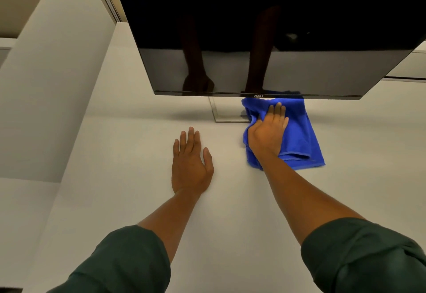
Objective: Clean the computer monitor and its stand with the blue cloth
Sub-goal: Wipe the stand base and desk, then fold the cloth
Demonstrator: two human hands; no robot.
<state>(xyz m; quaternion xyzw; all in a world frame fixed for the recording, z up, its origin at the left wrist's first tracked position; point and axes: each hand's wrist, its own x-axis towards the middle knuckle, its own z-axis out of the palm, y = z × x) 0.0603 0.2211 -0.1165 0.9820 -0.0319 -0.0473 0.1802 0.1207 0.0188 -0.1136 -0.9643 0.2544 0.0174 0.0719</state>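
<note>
Right hand presses the blue cloth onto the monitor's stand base; left hand braces flat on the desk.

The right hand (267, 134) lies on the blue cloth (297, 136), fingers mostly straight and pushing it down over the right part of the stand (227, 111), just under the lower edge of the monitor (253, 39). The left hand (190, 166) rests spread and holding nothing on the white desk (115, 200), nearer and to the left. The cloth looks soft, light and floppy, so it should bunch unless held under a flat palm. The screen is glossy and probably marks easily. It likely wants light strokes, and a steadying hold at the bezel edge rather than on the panel.
</note>
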